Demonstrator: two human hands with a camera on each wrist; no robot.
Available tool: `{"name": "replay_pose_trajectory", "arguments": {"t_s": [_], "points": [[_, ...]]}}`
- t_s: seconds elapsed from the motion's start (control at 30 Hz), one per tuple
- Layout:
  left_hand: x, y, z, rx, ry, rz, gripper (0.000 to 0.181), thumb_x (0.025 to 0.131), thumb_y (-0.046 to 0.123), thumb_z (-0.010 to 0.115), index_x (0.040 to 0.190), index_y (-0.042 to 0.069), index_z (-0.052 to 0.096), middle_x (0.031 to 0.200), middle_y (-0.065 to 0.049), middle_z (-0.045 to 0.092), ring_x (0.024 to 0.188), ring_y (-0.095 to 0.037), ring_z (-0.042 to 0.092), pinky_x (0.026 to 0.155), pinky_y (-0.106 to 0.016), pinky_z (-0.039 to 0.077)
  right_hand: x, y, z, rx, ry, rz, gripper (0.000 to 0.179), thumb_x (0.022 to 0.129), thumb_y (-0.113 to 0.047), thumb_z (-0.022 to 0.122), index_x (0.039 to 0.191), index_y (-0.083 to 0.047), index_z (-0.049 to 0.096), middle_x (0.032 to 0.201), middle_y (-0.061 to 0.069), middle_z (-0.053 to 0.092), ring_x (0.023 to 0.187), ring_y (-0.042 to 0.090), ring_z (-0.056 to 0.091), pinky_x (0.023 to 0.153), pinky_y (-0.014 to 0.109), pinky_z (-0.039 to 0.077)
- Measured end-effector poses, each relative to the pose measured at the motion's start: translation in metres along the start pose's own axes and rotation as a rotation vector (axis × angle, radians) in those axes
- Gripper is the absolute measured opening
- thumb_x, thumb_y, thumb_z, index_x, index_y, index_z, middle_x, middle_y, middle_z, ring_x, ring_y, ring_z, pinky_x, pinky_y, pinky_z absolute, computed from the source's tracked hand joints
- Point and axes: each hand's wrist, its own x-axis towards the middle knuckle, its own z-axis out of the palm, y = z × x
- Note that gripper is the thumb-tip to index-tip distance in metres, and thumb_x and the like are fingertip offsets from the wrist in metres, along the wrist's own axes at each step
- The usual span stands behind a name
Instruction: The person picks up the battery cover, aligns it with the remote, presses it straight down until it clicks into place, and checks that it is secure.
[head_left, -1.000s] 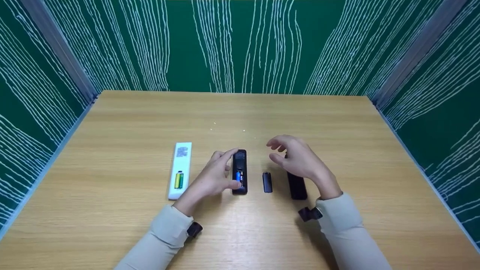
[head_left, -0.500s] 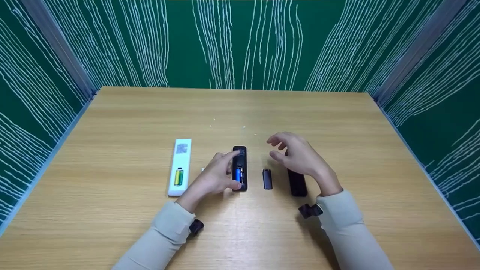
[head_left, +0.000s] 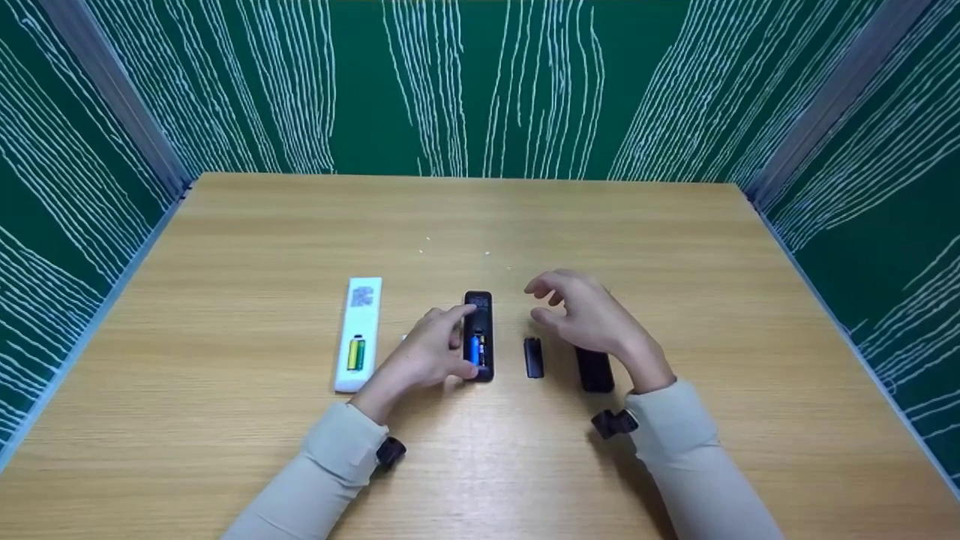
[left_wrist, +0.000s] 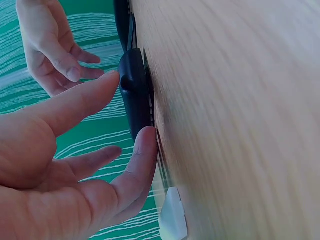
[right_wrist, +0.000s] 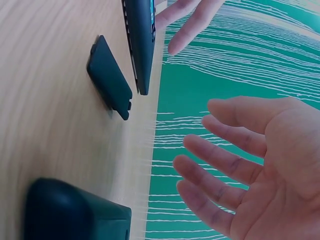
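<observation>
Face down on the table lies a black remote control, its battery compartment uncovered. A blue battery shows inside, beside a darker one. My left hand holds this remote between the thumb at its near end and a finger near its far end. To the right rests the black battery cover, apart from the remote in the right wrist view. My right hand hovers with loosely bent fingers, holding nothing. Below it is a second black remote, partly hidden by that hand.
At the left lies a white remote with a yellow and a green battery exposed. A small white piece sits near my left hand. Tiny white bits lie farther back. Green walls with white lines enclose the wooden table.
My right hand has shifted slightly left, uncovering no new object. My left hand stays on the black remote. The head view has tilted a little, so the table sits slightly higher.
</observation>
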Motion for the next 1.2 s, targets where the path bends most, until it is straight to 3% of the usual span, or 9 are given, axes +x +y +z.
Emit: {"name": "replay_pose_trajectory", "arguments": {"t_s": [0.53, 0.7, 1.2], "points": [[0.001, -0.001, 0.001, 0.016, -0.016, 0.043, 0.088, 0.078, -0.006, 0.086, 0.158, 0.006, 0.050, 0.125, -0.017, 0.055, 0.106, -0.026, 0.057, 0.098, -0.039, 0.050, 0.001, 0.001, 0.001, -0.006, -0.042, -0.013, 0.033, 0.100, -0.014, 0.071, 0.131, -0.003, 0.070, 0.128, 0.016, 0.071, 0.111, 0.035, 0.068, 0.096, 0.050, 0.057], [0.002, 0.000, 0.001, 0.003, -0.023, 0.032, 0.088, 0.079, -0.007, 0.085, 0.158, 0.005, 0.049, 0.126, -0.017, 0.054, 0.106, -0.025, 0.057, 0.098, -0.038, 0.051, 0.002, 0.002, 0.002, -0.005, -0.055, -0.006, 0.033, 0.100, -0.015, 0.071, 0.131, -0.002, 0.071, 0.127, 0.015, 0.071, 0.111, 0.032, 0.068, 0.096, 0.049, 0.058], [0.002, -0.001, 0.002, -0.012, -0.032, 0.008, 0.091, 0.080, -0.008, 0.085, 0.160, 0.008, 0.047, 0.131, -0.015, 0.054, 0.108, -0.024, 0.059, 0.095, -0.036, 0.054, 0.003, 0.004, 0.013, -0.051, -0.116, -0.004, 0.026, 0.098, -0.013, 0.075, 0.122, -0.003, 0.075, 0.106, 0.008, 0.074, 0.095, 0.024, 0.070, 0.086, 0.043, 0.061]]}}
